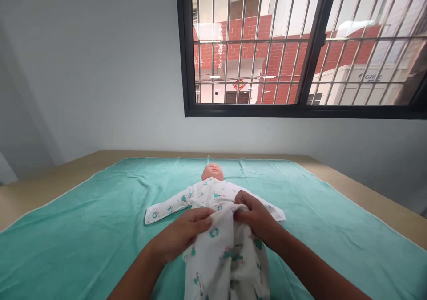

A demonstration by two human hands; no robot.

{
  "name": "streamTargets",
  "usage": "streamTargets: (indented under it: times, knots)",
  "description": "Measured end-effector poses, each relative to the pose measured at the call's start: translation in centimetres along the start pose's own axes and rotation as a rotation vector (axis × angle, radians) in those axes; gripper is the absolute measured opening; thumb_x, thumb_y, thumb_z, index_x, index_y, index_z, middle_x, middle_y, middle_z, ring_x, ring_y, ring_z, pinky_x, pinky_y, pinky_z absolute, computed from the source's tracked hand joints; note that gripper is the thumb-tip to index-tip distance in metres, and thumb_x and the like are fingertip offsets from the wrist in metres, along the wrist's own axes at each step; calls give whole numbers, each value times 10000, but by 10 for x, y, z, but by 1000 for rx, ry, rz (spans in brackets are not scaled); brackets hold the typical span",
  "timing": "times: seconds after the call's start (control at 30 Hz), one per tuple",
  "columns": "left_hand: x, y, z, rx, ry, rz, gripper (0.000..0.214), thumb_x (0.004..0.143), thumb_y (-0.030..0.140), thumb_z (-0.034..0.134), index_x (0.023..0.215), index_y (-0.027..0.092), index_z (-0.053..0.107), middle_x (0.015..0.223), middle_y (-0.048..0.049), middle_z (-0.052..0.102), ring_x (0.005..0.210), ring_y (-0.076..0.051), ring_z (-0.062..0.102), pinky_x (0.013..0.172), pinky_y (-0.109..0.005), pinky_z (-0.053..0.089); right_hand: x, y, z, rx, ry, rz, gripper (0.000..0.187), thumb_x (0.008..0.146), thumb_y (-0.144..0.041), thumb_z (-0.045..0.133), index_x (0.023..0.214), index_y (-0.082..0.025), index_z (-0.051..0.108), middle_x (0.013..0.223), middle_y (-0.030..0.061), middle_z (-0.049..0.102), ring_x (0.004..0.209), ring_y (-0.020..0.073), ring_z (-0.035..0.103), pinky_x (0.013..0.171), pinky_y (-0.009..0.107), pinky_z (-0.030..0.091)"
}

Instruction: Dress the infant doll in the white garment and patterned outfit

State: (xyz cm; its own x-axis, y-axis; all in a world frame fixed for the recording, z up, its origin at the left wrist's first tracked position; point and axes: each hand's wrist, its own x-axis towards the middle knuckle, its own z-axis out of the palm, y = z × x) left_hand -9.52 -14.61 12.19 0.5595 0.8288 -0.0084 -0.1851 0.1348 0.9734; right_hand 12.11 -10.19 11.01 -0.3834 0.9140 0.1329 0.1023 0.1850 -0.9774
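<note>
The printed garment [213, 255] below the doll's head [212, 172] on the green blanket [100, 233] looks to me light and limp, best pinched by its folds, where left hand [182, 231] and right hand [256, 215] have fingers clamped.

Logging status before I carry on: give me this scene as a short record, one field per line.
Left grip: pinching garment fabric
Right grip: pinching the same garment, beside the left
Garment: white with green prints, lying over the doll's body
Sleeves: spread out to both sides
Doll: on its back, head toward the wall
Doll's arms: not visible
Green cloth: under the doll, some wrinkles
Window: barred, beyond the doll
</note>
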Motion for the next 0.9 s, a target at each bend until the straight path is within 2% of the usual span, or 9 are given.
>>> streamTargets:
  times: [0.17, 0.23, 0.3, 0.4, 0.47, 0.57, 0.67, 0.77, 0.9]
  knots:
    - [-9, -4, -8, -103, -141, -70, 633, 584, 301, 851, 1160, 155, 631, 993, -79, 662, 879, -191, 608, 730, -234, 459, -2, 22, -3, 127, 150, -9, 231, 712, -235, 596, 705, -211, 367, 686, -55, 412, 623, 98, 346, 551, 217, 276]
    - [-9, -4, -2, -79, -223, -132, 685, 581, 233, 847, 1216, 173, 596, 1046, -85, 658, 944, -221, 605, 774, -268, 465, -5, 23, -3, 139, 146, -30, 210, 735, -240, 580, 710, -212, 374, 722, -40, 452, 646, 108, 371, 578, 229, 310]
    - [-7, -6, 4, -63, -218, -126, 583, 666, 227, 796, 1211, 166, 598, 1025, -84, 662, 945, -216, 610, 785, -272, 462, -9, 20, -3, 136, 105, -89, 215, 736, -209, 564, 680, -211, 357, 783, -12, 520, 718, 130, 433, 657, 254, 363]
    - [-2, -14, 10, -150, -71, 37, 437, 768, 250, 719, 1179, 157, 603, 989, -78, 664, 887, -189, 623, 780, -264, 461, -15, 9, -4, 209, -43, -131, 220, 697, -145, 585, 685, -208, 375, 898, 15, 601, 836, 161, 510, 733, 277, 400]
    - [2, -19, 13, -249, 14, 124, 396, 807, 268, 679, 1176, 158, 586, 998, -85, 658, 855, -183, 626, 770, -274, 468, -16, -2, -5, 281, -194, -43, 193, 710, -193, 626, 840, -211, 485, 954, 18, 616, 830, 163, 543, 702, 272, 420]
    - [3, -23, 16, -306, 102, 161, 330, 831, 266, 651, 1134, 159, 573, 945, -69, 653, 781, -157, 615, 732, -271, 472, -12, -20, 0, 186, -422, 125, 398, 714, -328, 698, 1066, -206, 560, 968, 28, 631, 801, 169, 574, 675, 271, 447]
    - [0, -22, 14, -283, 181, 205, 227, 800, 302, 688, 941, 149, 595, 783, -9, 613, 663, -102, 554, 631, -211, 437, -6, -32, 13, -43, -568, 198, 273, 649, -309, 759, 863, -166, 668, 806, 1, 650, 726, 156, 569, 651, 254, 437]
    - [-6, -17, 9, -217, 145, 172, 397, 650, 360, 808, 919, 153, 601, 780, 14, 594, 665, -101, 524, 587, -190, 396, -3, -29, 23, 73, -464, 220, 138, 672, -244, 698, 778, -157, 690, 714, -12, 647, 679, 144, 569, 652, 252, 441]
    - [-9, -5, 7, 160, 42, 16, 677, 495, 191, 886, 1110, 208, 602, 969, 3, 627, 908, -191, 565, 797, -269, 448, -3, -11, 23, 425, -320, 281, 288, 634, -186, 673, 918, -142, 703, 728, 23, 684, 683, 168, 610, 658, 275, 479]
